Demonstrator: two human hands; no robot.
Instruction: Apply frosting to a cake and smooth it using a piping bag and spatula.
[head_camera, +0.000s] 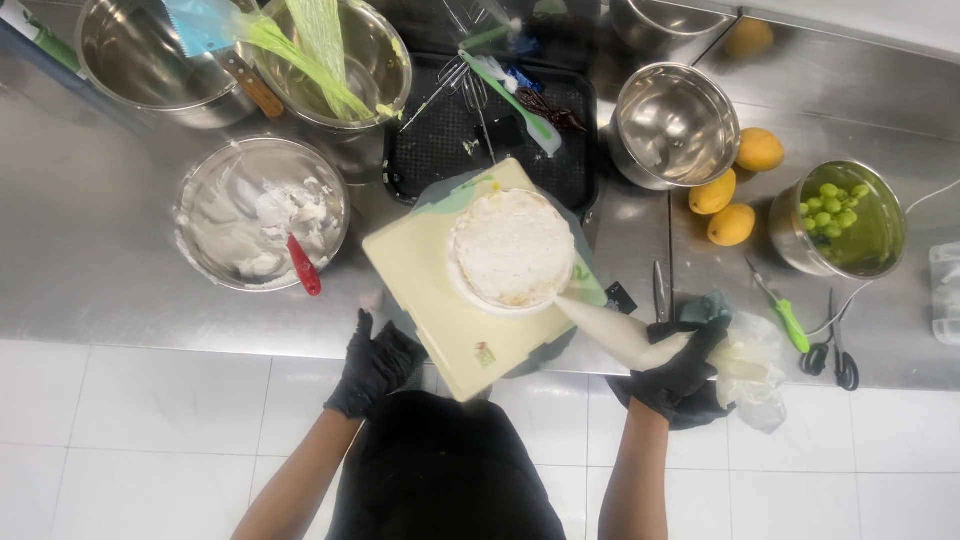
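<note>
1. While the right hand (680, 375), black-gloved, is closed around the twisted top of the clear cream-filled piping bag (640, 335), the bag's tip sits at the lower right rim of the round pale cake layer (512, 247).
2. The cake layer rests on a white round base on the cream-coloured square board (430, 290), which is turned cornerwise at the front edge of the steel tabletop (90, 260).
3. My left hand (375, 365), also gloved, is curled at the board's lower left edge; I judge it steadies the board, though I cannot tell how firmly it grips.
4. Step in hand, as I read it: piping cream at the layer's rim. Next move calls for even squeeze and a slow turn of the board.
5. Nearby: steel bowl of white cream with red-handled spatula (262, 212) to the left; three yellow mangoes (735, 190) and a bowl of green grapes (840, 215) to the right.
</note>
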